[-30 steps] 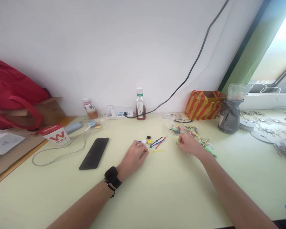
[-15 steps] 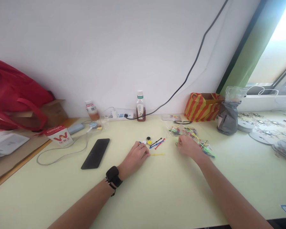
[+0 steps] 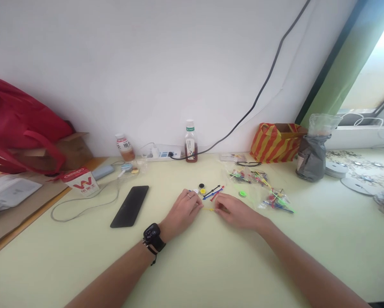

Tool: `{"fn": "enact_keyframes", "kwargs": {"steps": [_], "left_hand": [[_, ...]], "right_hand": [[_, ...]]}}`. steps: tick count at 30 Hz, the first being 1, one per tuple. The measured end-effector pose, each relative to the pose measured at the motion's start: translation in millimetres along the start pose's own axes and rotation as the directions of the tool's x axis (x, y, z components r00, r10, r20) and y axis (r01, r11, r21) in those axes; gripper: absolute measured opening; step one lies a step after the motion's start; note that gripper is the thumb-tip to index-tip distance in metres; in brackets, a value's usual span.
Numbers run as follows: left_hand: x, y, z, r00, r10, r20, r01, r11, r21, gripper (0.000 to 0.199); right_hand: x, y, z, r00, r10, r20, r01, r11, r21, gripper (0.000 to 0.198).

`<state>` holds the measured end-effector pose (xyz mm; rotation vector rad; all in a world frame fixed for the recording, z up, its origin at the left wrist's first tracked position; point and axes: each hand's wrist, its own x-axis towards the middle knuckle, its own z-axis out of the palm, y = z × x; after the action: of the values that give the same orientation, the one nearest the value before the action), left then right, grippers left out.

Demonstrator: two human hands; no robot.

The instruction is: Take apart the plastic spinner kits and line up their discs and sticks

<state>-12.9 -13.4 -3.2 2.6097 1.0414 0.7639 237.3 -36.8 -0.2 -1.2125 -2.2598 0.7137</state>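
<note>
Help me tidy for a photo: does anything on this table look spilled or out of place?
Nothing looks spilled. One mild oddity: the green disc lies beyond the right hand, apart from the similar black disc and yellow disc.

Bright light comes from the window (image 3: 378,64) at right (glaring white), with soft shadows on the table (image 3: 192,269).

And there's the yellow stick (image 3: 208,209), slim and bright, running nearly level from side to side, its middle showing between left hand (image 3: 186,208) and right hand (image 3: 236,211), both ends hidden!
</note>
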Motion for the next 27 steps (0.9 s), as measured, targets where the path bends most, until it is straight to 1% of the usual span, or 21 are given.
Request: {"fn": "enact_keyframes", "kwargs": {"steps": [2, 4, 7, 10, 13, 16, 19, 20, 22, 25, 27], "left_hand": [[1, -3, 0, 0.994, -0.047, -0.101, 0.046, 0.999, -0.011, 0.016], [2, -7, 1, 0.974, -0.119, -0.192, 0.117, 0.993, -0.025, 0.017], [3, -12, 3, 0.936, -0.232, -0.264, 0.222, 0.973, -0.065, 0.015], [2, -14, 5, 0.919, -0.320, -0.232, 0.309, 0.947, -0.082, 0.014], [-1, -12, 7, 0.915, -0.367, -0.168, 0.363, 0.930, -0.059, 0.016], [-1, -12, 8, 0.922, -0.366, -0.127, 0.360, 0.930, -0.071, 0.015], [0, -14, 10, 0.948, -0.300, -0.107, 0.286, 0.949, -0.130, 0.013], [-1, -15, 11, 0.958, -0.265, -0.111, 0.248, 0.958, -0.147, 0.017], [-1, -16, 13, 0.970, -0.214, -0.113, 0.194, 0.967, -0.163, 0.030], [-3, -17, 15, 0.972, -0.217, -0.095, 0.199, 0.965, -0.168, 0.050], [-3, -16, 15, 0.970, -0.226, -0.093, 0.206, 0.961, -0.186, 0.053]], "right_hand": [[1, 2, -3, 0.998, 0.048, -0.033, -0.048, 0.999, 0.005, 0.012], [3, 4, -5, 0.991, 0.095, -0.094, -0.093, 0.995, 0.031, 0.012], [5, 6, -5, 0.963, 0.140, -0.232, -0.133, 0.990, 0.048, 0.011], [7, 6, -1, 0.932, 0.179, -0.315, -0.173, 0.984, 0.046, 0.013], [9, 6, 4, 0.928, 0.186, -0.324, -0.183, 0.982, 0.039, 0.017], [12, 7, 9, 0.932, 0.158, -0.325, -0.162, 0.987, 0.015, 0.021], [14, 7, 10, 0.935, 0.149, -0.321, -0.160, 0.987, -0.009, 0.021], [15, 7, 10, 0.936, 0.151, -0.318, -0.164, 0.986, -0.013, 0.022], [14, 7, 10, 0.940, 0.155, -0.303, -0.167, 0.986, -0.015, 0.022], [12, 5, 10, 0.958, 0.143, -0.249, -0.150, 0.989, -0.006, 0.017], [10, 2, 11, 0.973, 0.117, -0.200, -0.116, 0.993, 0.015, 0.013]]}}
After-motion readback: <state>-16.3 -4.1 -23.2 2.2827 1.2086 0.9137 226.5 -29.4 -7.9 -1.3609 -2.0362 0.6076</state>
